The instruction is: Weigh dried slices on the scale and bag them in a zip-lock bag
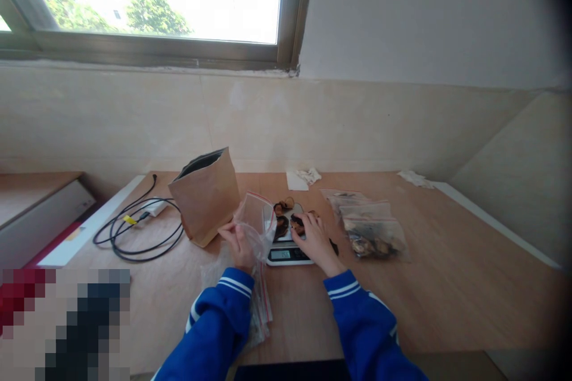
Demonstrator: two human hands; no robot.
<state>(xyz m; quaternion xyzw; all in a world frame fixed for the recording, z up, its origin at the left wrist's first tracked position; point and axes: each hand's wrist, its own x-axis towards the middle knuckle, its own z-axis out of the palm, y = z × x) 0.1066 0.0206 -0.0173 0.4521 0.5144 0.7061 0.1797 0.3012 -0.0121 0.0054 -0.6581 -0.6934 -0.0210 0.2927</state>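
Observation:
A digital kitchen scale (297, 258) with a lit display stands in the middle of the table, and several dark brown dried slices (281, 226) lie on it. My right hand (314, 239) reaches over the scale, its fingers closed on one dried slice (297, 225). Just left of the scale, my left hand (240, 245) pinches a clear zip bag (257, 217) with a red stripe along its mouth. The bag looks flat and see-through. Under my left forearm lie more clear zip bags (261, 309). Behind my left hand stands a brown paper bag (208, 196), its top open.
To the right lie clear bags filled with dried slices (373, 232). A black cable (118, 253) is coiled at the left beside a white adapter (156, 207). Crumpled tissue (309, 176) lies near the wall, below a window (156, 0).

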